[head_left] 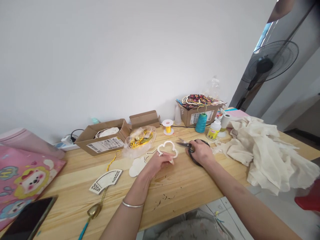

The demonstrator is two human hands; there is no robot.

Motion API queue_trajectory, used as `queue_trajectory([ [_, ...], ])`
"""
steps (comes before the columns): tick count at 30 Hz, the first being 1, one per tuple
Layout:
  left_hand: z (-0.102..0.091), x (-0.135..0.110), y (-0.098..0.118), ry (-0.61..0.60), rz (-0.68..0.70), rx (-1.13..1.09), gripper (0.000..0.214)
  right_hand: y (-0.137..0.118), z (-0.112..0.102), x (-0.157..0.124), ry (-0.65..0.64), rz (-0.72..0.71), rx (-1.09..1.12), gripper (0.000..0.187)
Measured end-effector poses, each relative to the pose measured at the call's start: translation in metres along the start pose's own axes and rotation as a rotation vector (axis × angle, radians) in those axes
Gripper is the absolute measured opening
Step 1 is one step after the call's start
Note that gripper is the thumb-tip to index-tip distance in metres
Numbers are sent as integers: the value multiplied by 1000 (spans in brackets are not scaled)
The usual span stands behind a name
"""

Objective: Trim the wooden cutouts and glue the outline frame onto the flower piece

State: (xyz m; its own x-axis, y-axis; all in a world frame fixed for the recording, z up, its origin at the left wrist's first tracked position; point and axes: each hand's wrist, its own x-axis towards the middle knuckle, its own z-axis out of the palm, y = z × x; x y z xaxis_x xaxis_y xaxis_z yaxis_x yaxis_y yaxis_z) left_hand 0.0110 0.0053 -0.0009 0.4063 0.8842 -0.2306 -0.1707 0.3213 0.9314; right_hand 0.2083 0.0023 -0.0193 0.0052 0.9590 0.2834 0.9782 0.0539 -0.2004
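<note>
A white, cloud-shaped open frame [176, 151] was pinched in the left hand [160, 162] above the pale wooden desk [190, 190]. Black-handled metal scissors [189, 145] were gripped in the right hand [201, 152], their blades pointed toward the frame. A white, cloud-shaped flat piece [137, 167] was laid beside the left wrist, and small dark scraps [163, 197] were scattered nearer the desk's front edge.

Left hand [160, 162]: thumb and fingers pinched together, their exact placement hard to make out
Right hand [202, 152]: curled into a grip, back upward
Left forearm [133, 193]: bare, angled forward and inward
Right forearm [232, 191]: bare, slanting inward
</note>
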Motion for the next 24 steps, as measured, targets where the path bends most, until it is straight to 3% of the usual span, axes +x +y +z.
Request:
queue_trajectory([
  [7, 4, 1, -4, 1, -15, -45, 16, 12, 3, 4, 86, 55, 147, 26],
  [11, 5, 3, -7, 7, -18, -19, 21, 5, 2, 1, 119, 72, 552, 28],
  [15, 9, 4, -8, -11, 2, 68, 20, -15, -3, -4, -11, -62, 862, 30],
  [18, 12, 4, -7, -15, 36, 167, 20, -24, -6, -3, -14, -108, 871, 30],
  [24, 18, 2, -2, 5, 113, 393, 15, -22, -16, 6, -19, -170, 667, 32],
])
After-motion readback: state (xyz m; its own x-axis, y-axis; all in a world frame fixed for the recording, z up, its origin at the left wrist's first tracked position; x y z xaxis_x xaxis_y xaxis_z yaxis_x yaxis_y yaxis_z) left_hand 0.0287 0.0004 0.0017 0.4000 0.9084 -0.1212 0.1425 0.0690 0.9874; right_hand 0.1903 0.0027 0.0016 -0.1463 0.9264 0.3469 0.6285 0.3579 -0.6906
